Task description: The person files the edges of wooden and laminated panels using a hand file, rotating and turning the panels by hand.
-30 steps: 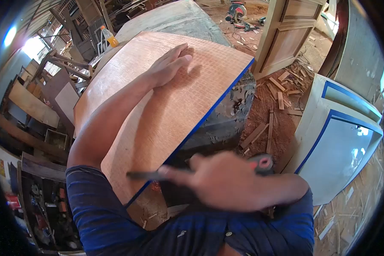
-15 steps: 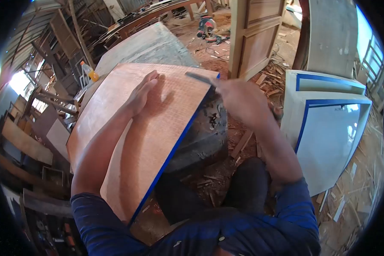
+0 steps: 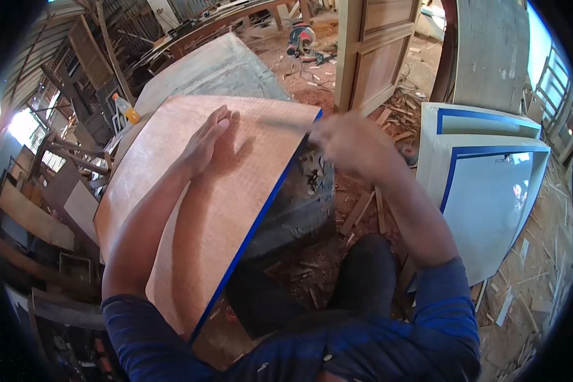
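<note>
- We find the wooden panel [image 3: 216, 216], blue along 1 edge, lying on the grey worktop [image 3: 226, 73].
- Wood scraps [image 3: 358, 213] litter the floor [image 3: 318, 95]; 1 door [image 3: 374, 71] stands beyond.
- Left hand [image 3: 204, 143]: grip extended, holding nothing; palm contact hidden.
- Right hand [image 3: 353, 145]: grip closed around a dark tool [image 3: 285, 124], too blurred for us to identify.

Woodworking shop, miter saw [image 3: 301, 38] on a reddish floor [image 3: 323, 95] at twelve o'clock, panelled wooden door [image 3: 375, 73] standing at one, scattered wood offcuts [image 3: 401, 124] at two, blue-edged white cabinet [image 3: 481, 216] at three, leaning boards [image 3: 33, 216] at nine
</note>
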Demonstrator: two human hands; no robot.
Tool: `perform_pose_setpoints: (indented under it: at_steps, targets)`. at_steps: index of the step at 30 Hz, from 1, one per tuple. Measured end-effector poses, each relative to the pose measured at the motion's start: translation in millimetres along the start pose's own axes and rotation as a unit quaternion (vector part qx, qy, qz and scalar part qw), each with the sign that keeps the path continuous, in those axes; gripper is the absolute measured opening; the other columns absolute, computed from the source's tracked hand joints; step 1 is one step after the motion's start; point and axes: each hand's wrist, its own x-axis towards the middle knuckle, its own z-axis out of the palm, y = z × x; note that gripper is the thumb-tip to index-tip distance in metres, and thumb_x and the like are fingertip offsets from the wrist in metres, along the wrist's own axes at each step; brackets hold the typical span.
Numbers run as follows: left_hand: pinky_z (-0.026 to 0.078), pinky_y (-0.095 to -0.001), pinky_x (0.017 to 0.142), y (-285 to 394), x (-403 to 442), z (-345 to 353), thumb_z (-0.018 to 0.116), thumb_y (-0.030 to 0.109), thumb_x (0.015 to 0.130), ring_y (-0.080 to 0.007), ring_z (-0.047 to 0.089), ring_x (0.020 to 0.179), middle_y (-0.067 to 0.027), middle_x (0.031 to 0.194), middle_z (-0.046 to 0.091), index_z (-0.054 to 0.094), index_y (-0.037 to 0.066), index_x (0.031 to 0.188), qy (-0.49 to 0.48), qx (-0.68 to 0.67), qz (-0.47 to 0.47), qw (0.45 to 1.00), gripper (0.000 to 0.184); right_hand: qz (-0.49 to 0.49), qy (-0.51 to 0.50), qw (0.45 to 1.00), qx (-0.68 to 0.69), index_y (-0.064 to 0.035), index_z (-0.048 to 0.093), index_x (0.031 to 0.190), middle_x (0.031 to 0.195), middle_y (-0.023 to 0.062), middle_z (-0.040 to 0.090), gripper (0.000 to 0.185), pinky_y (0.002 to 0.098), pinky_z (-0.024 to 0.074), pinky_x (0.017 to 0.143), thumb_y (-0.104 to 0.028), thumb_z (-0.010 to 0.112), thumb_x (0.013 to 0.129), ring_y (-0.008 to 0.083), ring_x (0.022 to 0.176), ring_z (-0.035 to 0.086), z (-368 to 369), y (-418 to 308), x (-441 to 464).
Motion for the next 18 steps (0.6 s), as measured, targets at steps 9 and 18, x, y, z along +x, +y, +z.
perform_pose_setpoints:
  at_steps: [9,18]
  targets:
    - [0.020,-0.0413,0.136,78,0,-18,0.049,0.046,0.114,-0.0322,0.027,0.168,-0.0258,0.178,0.032,0.032,-0.006,0.171,-0.040,-0.065,-0.110,0.991,0.079,-0.271,-0.144,0.949,0.075,-0.0075,0.061,0.155,0.088,0.0215,0.070,0.054,0.0468,0.0609,0.055,-0.014,0.059,0.101,0.0349,0.070,0.076,5,-175,-116]
    - [0.019,-0.0406,0.137,80,-1,-15,0.045,0.058,0.111,-0.0341,0.031,0.167,-0.0247,0.177,0.036,0.032,-0.002,0.172,-0.043,-0.041,-0.101,0.993,0.087,-0.070,-0.119,0.990,-0.017,-0.0271,0.052,0.166,0.089,0.0190,0.066,0.067,0.0483,0.0600,0.056,-0.012,0.057,0.101,0.0362,0.070,0.074,-18,-107,-80]
